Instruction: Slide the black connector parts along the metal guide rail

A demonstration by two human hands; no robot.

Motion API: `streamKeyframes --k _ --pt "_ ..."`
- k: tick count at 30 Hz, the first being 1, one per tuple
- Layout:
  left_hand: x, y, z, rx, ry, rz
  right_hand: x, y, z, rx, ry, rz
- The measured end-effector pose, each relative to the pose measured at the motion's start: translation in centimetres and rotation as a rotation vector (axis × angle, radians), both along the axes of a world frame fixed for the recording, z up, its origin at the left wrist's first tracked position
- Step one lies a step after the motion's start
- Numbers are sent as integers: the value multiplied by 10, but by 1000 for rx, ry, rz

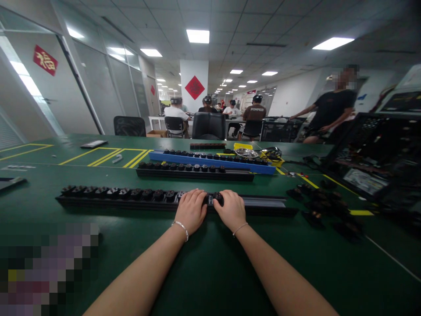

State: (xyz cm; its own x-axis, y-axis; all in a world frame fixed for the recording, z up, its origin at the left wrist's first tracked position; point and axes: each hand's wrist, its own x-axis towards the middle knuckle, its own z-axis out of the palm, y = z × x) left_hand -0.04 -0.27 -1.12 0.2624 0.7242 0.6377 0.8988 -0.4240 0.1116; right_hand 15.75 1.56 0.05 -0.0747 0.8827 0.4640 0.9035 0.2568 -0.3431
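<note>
A long black track rail (115,203) lies across the green table in front of me, with a row of black socket modules (136,194) seated along its left part. My left hand (191,212) is closed over the rail near the end of that row; its fingers hide the modules beneath. Just to its right, my right hand (230,210) pinches a single black socket module (218,199) at the rail's channel. A short gap of rail shows between the two hands. Right of my right hand, the pale channel (266,202) of the rail is exposed.
Behind lie another black rail (194,174) with modules and a blue rail (210,163). Loose black modules (329,204) are piled at right, near a black-framed case (375,158). A metal dish (246,152) sits farther back. One person (332,109) stands at right; others sit beyond.
</note>
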Motion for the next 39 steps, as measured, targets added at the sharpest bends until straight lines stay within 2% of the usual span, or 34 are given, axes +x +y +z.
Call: streamKeyframes --k 39 --pt "-1 -1 0 -13 -5 -14 20 2 -5 23 35 -74"
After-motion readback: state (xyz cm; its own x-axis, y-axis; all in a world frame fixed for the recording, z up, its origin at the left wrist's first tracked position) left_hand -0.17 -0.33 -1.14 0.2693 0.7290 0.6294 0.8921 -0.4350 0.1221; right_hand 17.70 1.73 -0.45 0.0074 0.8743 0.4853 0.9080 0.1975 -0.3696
